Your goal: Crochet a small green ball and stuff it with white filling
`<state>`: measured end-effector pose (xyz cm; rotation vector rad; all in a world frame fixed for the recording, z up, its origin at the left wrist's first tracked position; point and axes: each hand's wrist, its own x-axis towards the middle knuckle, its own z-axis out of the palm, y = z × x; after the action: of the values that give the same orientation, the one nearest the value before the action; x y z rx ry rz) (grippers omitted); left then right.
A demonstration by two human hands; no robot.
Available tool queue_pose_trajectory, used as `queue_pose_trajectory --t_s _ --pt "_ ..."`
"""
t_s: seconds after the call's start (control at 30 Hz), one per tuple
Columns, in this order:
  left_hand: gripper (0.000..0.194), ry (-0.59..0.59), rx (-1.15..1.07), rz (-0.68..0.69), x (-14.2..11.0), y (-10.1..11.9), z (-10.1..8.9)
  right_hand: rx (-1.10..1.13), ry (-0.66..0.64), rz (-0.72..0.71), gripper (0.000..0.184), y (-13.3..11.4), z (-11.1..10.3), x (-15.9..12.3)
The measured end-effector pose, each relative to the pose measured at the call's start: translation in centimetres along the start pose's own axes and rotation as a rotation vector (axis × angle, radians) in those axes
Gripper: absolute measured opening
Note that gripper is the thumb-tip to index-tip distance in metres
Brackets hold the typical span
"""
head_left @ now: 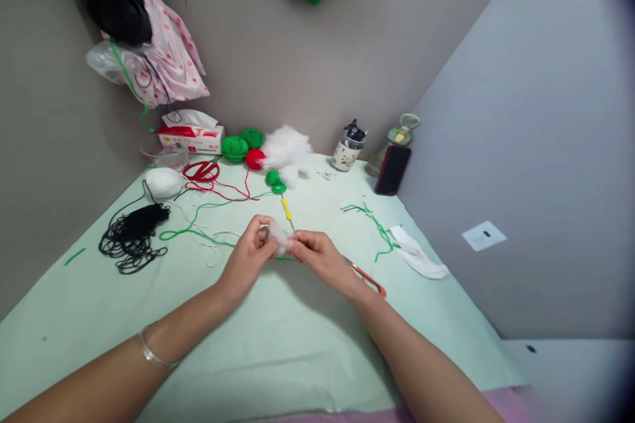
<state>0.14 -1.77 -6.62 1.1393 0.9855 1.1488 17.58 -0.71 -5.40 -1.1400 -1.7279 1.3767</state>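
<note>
A small tuft of white fibre stuffing (280, 236) is pinched between my two hands above the middle of the table. My left hand (249, 248) has its fingers closed on the tuft's left side. On the other side, my right hand (317, 254) grips its edge between thumb and fingertips. Just beyond them lies a crochet hook with a yellow handle (286, 208), beside small green crocheted pieces (275, 182). Green yarn (198, 228) runs across the table towards my hands. Orange-handled scissors (370, 279) lie partly under my right wrist.
At the back stand a tissue box (193, 135), green yarn balls (235, 148), a red ball (254, 158), a heap of stuffing (288, 149), a pen cup (347, 152) and a phone (393, 170) leaning on a bottle. Black yarn (133, 231) and red scissors (201, 172) lie left; green scraps (380, 228) right.
</note>
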Motion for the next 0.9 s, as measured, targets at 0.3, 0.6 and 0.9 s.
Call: queue_pose_trajectory --t_s 0.3,0.6,0.9 --pt "0.018 -0.113 -0.152 -0.065 0.4 0.8 -0.3 -0.02 0.215 0.068 0.032 0.5 0.5 0.2" --pt "0.026 -0.197 -0.102 -0.151 0.5 0.1 -0.9 -0.039 0.175 0.073 0.029 -0.1 0.3 -0.4" --pt "0.035 -0.196 -0.029 -0.099 0.8 0.2 -1.2 -0.038 0.046 0.043 0.021 -1.2 0.0 -0.9"
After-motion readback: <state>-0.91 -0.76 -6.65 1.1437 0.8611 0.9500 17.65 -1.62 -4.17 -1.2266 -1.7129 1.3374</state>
